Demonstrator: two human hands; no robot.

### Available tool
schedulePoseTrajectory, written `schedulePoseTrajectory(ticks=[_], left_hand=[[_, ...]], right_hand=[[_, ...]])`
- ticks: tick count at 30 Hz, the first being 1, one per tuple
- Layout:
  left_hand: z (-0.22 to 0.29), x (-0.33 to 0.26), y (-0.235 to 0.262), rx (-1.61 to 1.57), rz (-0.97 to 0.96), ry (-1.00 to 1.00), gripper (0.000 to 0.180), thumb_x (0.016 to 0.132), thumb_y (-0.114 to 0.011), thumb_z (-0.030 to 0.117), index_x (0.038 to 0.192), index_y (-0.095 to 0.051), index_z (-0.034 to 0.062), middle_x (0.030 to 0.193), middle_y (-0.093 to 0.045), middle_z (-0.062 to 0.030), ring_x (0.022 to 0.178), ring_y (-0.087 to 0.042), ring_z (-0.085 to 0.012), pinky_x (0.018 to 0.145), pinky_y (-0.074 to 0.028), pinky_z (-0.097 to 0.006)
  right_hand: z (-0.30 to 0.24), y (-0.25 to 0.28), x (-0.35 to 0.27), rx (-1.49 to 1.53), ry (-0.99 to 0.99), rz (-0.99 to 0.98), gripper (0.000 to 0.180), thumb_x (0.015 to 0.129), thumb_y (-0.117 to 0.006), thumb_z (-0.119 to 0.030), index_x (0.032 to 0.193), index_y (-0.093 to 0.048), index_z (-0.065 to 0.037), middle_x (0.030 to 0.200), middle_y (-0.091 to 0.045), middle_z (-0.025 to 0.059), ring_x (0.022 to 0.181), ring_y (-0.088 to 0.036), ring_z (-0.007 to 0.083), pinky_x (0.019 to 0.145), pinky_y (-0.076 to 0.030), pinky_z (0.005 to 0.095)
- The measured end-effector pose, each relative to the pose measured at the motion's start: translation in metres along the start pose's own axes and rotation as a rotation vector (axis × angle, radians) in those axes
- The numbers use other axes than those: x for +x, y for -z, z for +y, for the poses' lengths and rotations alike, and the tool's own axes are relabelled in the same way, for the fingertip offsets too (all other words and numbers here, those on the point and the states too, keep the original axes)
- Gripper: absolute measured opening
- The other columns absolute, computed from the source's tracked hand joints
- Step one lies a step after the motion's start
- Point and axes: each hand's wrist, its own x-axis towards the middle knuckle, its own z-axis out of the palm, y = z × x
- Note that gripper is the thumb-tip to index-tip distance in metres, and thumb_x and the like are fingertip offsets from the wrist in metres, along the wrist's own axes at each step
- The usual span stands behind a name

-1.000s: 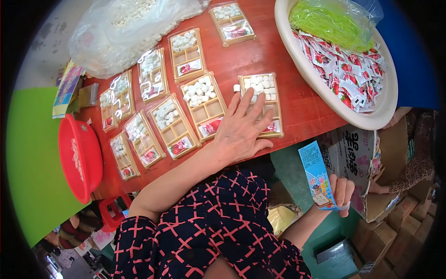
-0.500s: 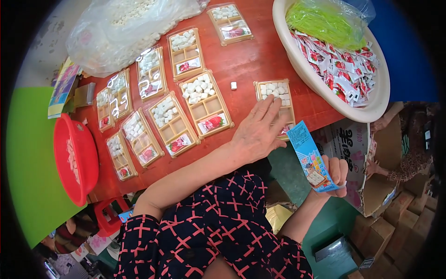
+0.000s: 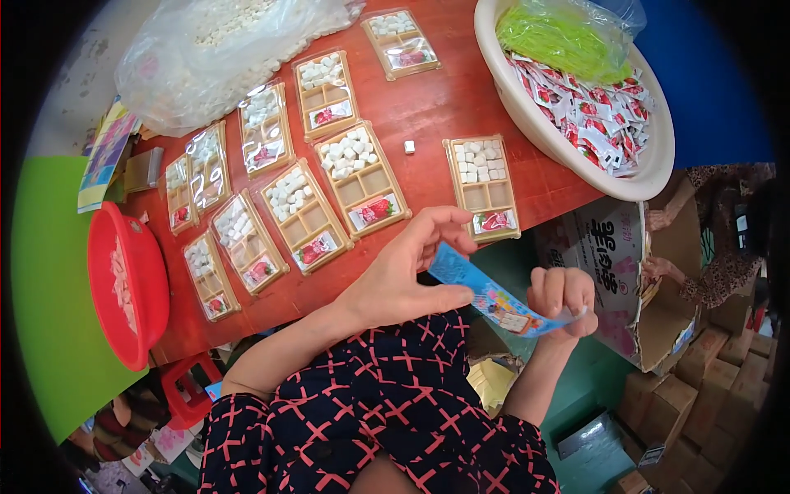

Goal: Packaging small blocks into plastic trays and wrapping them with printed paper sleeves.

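My right hand (image 3: 564,300) pinches one end of a blue printed packaging strip (image 3: 494,300), held tilted beyond the table's near edge. My left hand (image 3: 403,267) is open at the strip's other end, fingers curved and apart. Its thumb lies against the strip or just in front of it; I cannot tell which. Just beyond the hands, a tan compartment tray (image 3: 500,196) rests on the red table (image 3: 547,173). White marshmallow-like cubes (image 3: 480,160) fill its far section, and a strawberry-printed sachet (image 3: 495,221) lies in its near section.
Several similar trays (image 3: 309,216) stand at left, and one more tray (image 3: 401,45) farther back. A single white cube (image 3: 409,146) lies between. A cream basin (image 3: 658,165) holds sachets, a red basin (image 3: 156,288) pink pieces. Another person's hands (image 3: 662,267) are by a carton (image 3: 592,280).
My left hand has moved off the tray, back and left to the blue strip. The strip has swung from steep to flatter and lower. My right hand keeps hold of it.
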Motion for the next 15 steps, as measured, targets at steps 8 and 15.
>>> schedulePoseTrajectory(ticks=[8,15], left_hand=[[-0.015,0.038,0.009,0.32,0.437,-0.028,0.036,0.069,-0.071,0.004,0.097,-0.048,0.0014,0.069,-0.056,-0.0025,0.064,-0.053,-0.0074,0.057,-0.043,-0.022],[-0.023,0.064,0.012,0.629,0.521,-0.034,0.042,0.07,-0.068,0.002,0.105,-0.046,-0.0005,0.067,-0.055,-0.0048,0.064,-0.053,-0.0098,0.058,-0.043,-0.023]], right_hand=[[-0.005,0.004,0.051,-0.564,-0.053,0.68,0.023,0.069,-0.067,-0.013,0.067,-0.045,-0.007,0.073,-0.053,0.0056,0.065,-0.047,0.0094,0.058,-0.038,0.0244],[0.0,0.037,0.085,-1.448,-0.217,0.743,0.028,0.064,-0.074,-0.015,0.07,-0.051,-0.001,0.063,-0.051,0.0025,0.059,-0.046,0.0087,0.052,-0.037,0.0252]])
